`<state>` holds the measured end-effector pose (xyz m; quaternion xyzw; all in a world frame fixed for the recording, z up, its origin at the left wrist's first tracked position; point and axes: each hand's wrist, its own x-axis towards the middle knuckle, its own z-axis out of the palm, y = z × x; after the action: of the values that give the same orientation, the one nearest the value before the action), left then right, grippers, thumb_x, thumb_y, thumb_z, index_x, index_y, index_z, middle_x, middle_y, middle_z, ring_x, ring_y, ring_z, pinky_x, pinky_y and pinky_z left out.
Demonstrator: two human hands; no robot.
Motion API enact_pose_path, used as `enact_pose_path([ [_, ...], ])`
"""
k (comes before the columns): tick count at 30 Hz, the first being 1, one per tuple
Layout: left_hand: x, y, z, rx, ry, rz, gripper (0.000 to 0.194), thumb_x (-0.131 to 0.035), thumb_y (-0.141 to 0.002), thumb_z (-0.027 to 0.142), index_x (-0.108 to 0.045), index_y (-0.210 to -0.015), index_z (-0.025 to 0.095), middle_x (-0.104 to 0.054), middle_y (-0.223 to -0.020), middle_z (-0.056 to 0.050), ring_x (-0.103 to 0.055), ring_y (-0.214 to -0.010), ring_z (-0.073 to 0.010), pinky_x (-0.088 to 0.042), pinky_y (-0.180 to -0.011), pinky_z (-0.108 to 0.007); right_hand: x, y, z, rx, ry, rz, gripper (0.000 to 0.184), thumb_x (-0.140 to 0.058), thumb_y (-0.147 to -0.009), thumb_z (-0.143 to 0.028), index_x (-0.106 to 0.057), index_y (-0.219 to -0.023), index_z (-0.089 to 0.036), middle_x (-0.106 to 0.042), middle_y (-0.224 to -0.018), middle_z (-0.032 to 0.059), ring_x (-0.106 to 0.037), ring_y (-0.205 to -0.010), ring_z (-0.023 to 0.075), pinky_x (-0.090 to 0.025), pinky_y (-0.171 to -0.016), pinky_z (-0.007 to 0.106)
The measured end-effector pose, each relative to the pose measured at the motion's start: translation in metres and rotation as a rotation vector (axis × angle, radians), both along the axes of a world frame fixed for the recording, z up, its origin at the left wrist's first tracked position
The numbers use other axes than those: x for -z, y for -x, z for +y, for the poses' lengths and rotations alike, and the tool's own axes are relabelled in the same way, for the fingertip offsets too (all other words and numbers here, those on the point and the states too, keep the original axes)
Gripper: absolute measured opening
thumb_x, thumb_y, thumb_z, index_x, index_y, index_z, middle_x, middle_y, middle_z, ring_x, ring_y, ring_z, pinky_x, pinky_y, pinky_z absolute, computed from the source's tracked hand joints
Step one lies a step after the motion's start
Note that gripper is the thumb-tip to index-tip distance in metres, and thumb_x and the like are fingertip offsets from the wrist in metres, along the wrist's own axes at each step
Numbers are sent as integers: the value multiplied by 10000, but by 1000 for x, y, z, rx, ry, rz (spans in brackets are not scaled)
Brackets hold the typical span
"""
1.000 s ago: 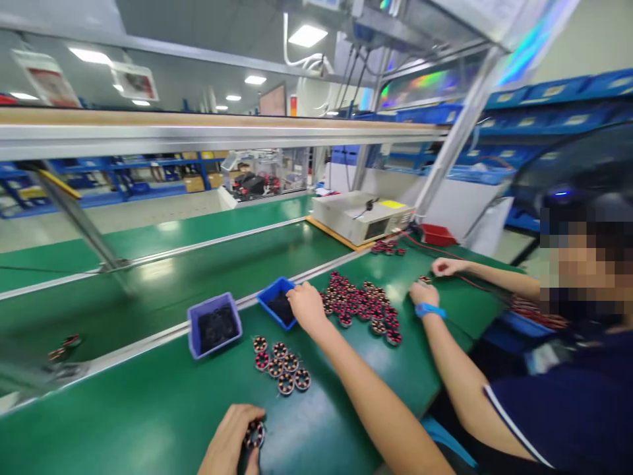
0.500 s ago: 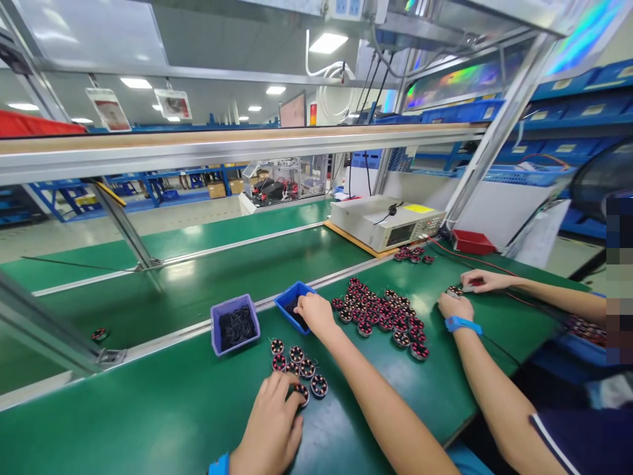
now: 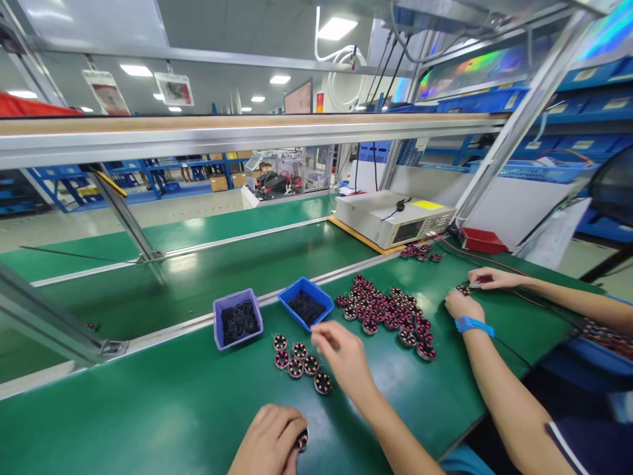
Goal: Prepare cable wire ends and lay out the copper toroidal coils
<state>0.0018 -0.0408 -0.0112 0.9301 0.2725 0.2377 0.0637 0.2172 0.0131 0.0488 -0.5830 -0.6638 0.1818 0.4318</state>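
fig. view from my head over a green assembly bench (image 3: pixel 148 422). my left hand (image 3: pixel 270 441) sits at the lower edge of the view, its fingers (image 3: pixel 284 422) curled together and clamped on a ring-shaped wound coil (image 3: pixel 301 441), which is held just above the bench. my right hand (image 3: pixel 346 356) hangs over the bench with its fingers (image 3: pixel 321 336) apart and nothing visibly held, just beside a small cluster of coils (image 3: pixel 297 361). behind it stand a blue tray (image 3: pixel 321 318) and a purple bin (image 3: pixel 237 343), both holding fine black loops. a larger spread of coils (image 3: pixel 380 313) lies to the right. further right, a co-worker's hand (image 3: pixel 462 307) with a blue wrist strap and their other hand (image 3: pixel 494 278) work apart from mine. step in hand, as judged: one coil is being handled in the left hand while the right is free. next move, as judged: it calls for a firm left grip while the right hand closes on a black loop or the held coil.
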Motion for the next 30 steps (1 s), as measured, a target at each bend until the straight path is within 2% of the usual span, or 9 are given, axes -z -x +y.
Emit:
enact_pose_path([
  [2,2,1,-1,-110,31,3,289,-576,-842,163,-588,-1125,222,-695,-974,-70,-664,-834,-243,-535,-764,-354,16,2,-39,-47,15,50,254,-495,-976,-297,-714,-904,-192,-716,-800,39,-666,-607,160,-560,-572,238],
  [4,5,2,-1,-179,43,9,255,-634,-846,235,-589,-1097,233,-683,-927,-54,-663,-814,-252,-534,-744,-357,35,3,-68,-98,65,134,220,-557,-944,-336,-731,-896,-210,-719,-774,31,-671,-613,172,-545,-549,235],
  [7,7,4,-1,-197,36,-2,256,-642,-860,263,-576,-1107,239,-685,-935,-46,-674,-838,-252,-534,-778,-360,56,6,-88,-169,136,176,193,-608,-918,-354,-750,-978,-238,-717,-754,25,-676,-633,190,-532,-553,243],
  [9,8,4,-1,-207,13,0,270,-640,-855,263,-568,-1114,233,-692,-966,-56,-680,-861,-261,-536,-796,-372,61,10,-88,-200,144,143,213,-581,-937,-361,-753,-988,-247,-719,-785,36,-686,-682,202,-541,-610,257],
  [12,9,4,-2,-207,8,17,310,-647,-834,252,-556,-1129,230,-695,-982,-57,-685,-875,-265,-542,-803,-380,58,19,-78,-193,144,149,303,-531,-968,-419,-750,-861,-239,-713,-820,54,-697,-761,221,-557,-699,285],
  [17,15,6,-2,-206,1,37,341,-666,-808,271,-546,-1126,242,-693,-989,-52,-690,-888,-273,-549,-799,-385,60,27,-69,-115,256,480,446,-584,-906,-623,-755,-925,-211,-693,-825,71,-688,-634,210,-577,-529,264],
  [19,17,7,-3,-214,-7,30,355,-666,-799,268,-538,-1130,244,-697,-1001,-54,-693,-902,-275,-550,-807,-382,64,27,-69,-66,247,572,489,-644,-843,-673,-763,-926,-205,-698,-811,75,-690,-620,212,-590,-530,267],
  [23,16,4,-3,-213,-6,27,379,-661,-783,255,-520,-1134,248,-701,-990,-43,-697,-897,-268,-551,-814,-376,66,26,-71,-21,245,601,539,-675,-788,-718,-772,-886,-197,-704,-773,81,-697,-634,225,-609,-573,285],
  [30,9,-1,-4,-259,-48,57,409,-660,-722,237,-496,-1097,228,-714,-938,-55,-710,-859,-293,-567,-769,-408,65,28,-70,-47,265,596,529,-671,-794,-716,-769,-878,-202,-704,-773,76,-688,-612,215,-603,-571,283],
])
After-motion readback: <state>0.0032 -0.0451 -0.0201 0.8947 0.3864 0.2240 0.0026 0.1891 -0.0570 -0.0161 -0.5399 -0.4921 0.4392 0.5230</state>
